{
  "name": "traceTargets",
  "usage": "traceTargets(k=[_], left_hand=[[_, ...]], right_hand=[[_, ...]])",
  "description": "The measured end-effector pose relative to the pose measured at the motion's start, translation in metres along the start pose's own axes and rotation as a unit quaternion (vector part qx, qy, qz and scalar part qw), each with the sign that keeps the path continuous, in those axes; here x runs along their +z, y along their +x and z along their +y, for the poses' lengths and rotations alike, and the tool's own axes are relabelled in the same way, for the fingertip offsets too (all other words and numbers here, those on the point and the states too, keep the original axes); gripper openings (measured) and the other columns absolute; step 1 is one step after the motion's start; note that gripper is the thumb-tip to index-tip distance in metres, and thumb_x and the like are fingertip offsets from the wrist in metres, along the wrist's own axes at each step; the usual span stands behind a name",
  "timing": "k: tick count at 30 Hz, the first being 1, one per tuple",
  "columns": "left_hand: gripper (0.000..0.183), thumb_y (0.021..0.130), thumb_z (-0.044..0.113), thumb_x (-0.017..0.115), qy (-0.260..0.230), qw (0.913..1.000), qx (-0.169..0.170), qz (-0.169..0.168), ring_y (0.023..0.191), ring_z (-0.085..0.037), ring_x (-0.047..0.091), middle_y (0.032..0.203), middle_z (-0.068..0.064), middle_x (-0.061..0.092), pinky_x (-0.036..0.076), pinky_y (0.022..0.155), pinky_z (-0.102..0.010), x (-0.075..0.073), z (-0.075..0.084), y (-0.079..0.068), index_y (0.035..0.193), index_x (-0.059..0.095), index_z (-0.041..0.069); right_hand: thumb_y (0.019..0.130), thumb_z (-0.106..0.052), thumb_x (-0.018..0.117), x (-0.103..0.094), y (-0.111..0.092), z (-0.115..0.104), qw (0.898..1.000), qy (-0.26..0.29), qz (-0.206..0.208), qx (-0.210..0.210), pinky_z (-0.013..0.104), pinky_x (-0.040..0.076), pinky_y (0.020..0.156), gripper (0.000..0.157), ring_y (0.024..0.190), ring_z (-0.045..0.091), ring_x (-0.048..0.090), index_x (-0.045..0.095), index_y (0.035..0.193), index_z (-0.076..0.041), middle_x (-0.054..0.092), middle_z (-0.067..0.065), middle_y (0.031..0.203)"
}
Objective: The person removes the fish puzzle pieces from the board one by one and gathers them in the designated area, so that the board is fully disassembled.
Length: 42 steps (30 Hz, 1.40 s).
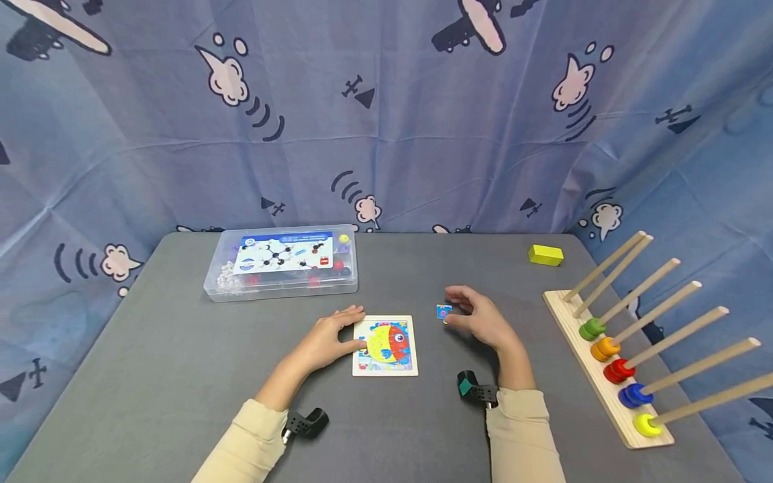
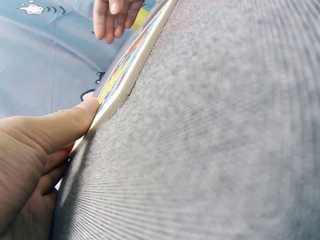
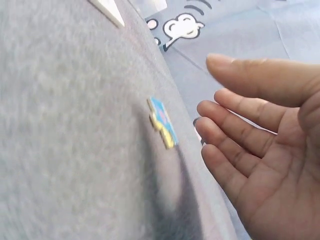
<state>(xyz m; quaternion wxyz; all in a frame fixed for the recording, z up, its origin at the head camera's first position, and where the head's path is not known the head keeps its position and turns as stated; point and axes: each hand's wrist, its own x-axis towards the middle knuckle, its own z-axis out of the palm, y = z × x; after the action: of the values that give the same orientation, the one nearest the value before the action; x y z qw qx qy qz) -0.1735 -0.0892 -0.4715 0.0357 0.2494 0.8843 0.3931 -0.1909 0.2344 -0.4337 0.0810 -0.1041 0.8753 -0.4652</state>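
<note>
A small square fish puzzle (image 1: pixel 386 343) in a pale wooden frame lies flat on the grey table. My left hand (image 1: pixel 329 341) holds it by its left side, thumb on the rim and fingers at the upper left corner. In the left wrist view the left thumb (image 2: pixel 75 122) rests on the frame's edge, the other fingers partly hidden behind it. To the right lies a loose blue puzzle piece (image 1: pixel 443 312) with yellow along one edge. Over it hovers my right hand (image 1: pixel 483 318), fingers loosely bent and apart from the piece (image 3: pixel 162 124) in the right wrist view.
A clear plastic case (image 1: pixel 280 263) of molecule model parts sits at the back left. At the back right is a yellow block (image 1: pixel 546 255). A wooden peg stand (image 1: pixel 610 376) with coloured rings runs along the right side. Patterned blue cloth (image 1: pixel 386 121) hangs behind the table.
</note>
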Motion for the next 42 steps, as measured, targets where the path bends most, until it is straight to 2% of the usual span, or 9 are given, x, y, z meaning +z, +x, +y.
traceTargets(k=[7, 14, 24, 34, 42], left_hand=[[0.058, 0.081, 0.025, 0.075, -0.005, 0.9999, -0.012, -0.004, 0.136, -0.024, 0.040, 0.140, -0.010, 0.051, 0.025, 0.117, -0.043, 0.002, 0.001, -0.003, 0.130, 0.056, 0.001], [0.056, 0.082, 0.025, 0.074, 0.001, 1.0000, -0.006, 0.003, 0.135, -0.026, 0.042, 0.139, -0.011, 0.052, 0.027, 0.116, -0.045, 0.002, 0.003, -0.003, 0.130, 0.057, 0.000], [0.057, 0.083, 0.026, 0.073, -0.004, 0.9999, -0.012, -0.008, 0.137, -0.024, 0.039, 0.142, -0.008, 0.050, 0.025, 0.117, -0.046, 0.001, 0.000, -0.001, 0.132, 0.055, 0.002], [0.057, 0.084, 0.028, 0.072, -0.002, 0.9999, -0.003, -0.010, 0.137, -0.023, 0.039, 0.142, -0.008, 0.049, 0.025, 0.117, -0.045, -0.002, 0.001, -0.001, 0.132, 0.055, 0.002], [0.057, 0.084, 0.027, 0.072, -0.006, 0.9999, -0.003, -0.010, 0.137, -0.024, 0.038, 0.142, -0.009, 0.050, 0.024, 0.117, -0.045, -0.003, 0.001, -0.002, 0.132, 0.055, 0.002]], right_hand=[[0.086, -0.009, 0.068, 0.009, 0.001, -0.017, 0.999, 0.014, -0.030, -0.040, 0.054, 0.035, 0.108, 0.055, 0.128, 0.040, 0.045, 0.046, 0.135, 0.004, 0.049, 0.024, 0.136], [0.086, -0.010, 0.069, 0.033, 0.004, -0.035, 0.995, -0.006, -0.071, -0.070, 0.053, 0.037, 0.107, 0.053, 0.127, 0.036, 0.047, 0.048, 0.133, 0.002, 0.052, 0.020, 0.135], [0.083, -0.007, 0.069, 0.060, 0.015, -0.053, 0.989, 0.010, -0.124, -0.084, 0.050, 0.041, 0.105, 0.051, 0.119, 0.036, 0.053, 0.051, 0.128, 0.007, 0.056, 0.023, 0.129], [0.083, -0.013, 0.069, 0.074, 0.026, -0.056, 0.984, -0.050, -0.153, -0.073, 0.044, 0.046, 0.101, 0.048, 0.115, 0.028, 0.057, 0.056, 0.127, -0.001, 0.059, 0.013, 0.126], [0.084, -0.012, 0.069, 0.082, 0.029, -0.058, 0.980, -0.077, -0.168, -0.079, 0.042, 0.048, 0.096, 0.041, 0.108, 0.026, 0.057, 0.061, 0.122, -0.003, 0.059, 0.011, 0.118]])
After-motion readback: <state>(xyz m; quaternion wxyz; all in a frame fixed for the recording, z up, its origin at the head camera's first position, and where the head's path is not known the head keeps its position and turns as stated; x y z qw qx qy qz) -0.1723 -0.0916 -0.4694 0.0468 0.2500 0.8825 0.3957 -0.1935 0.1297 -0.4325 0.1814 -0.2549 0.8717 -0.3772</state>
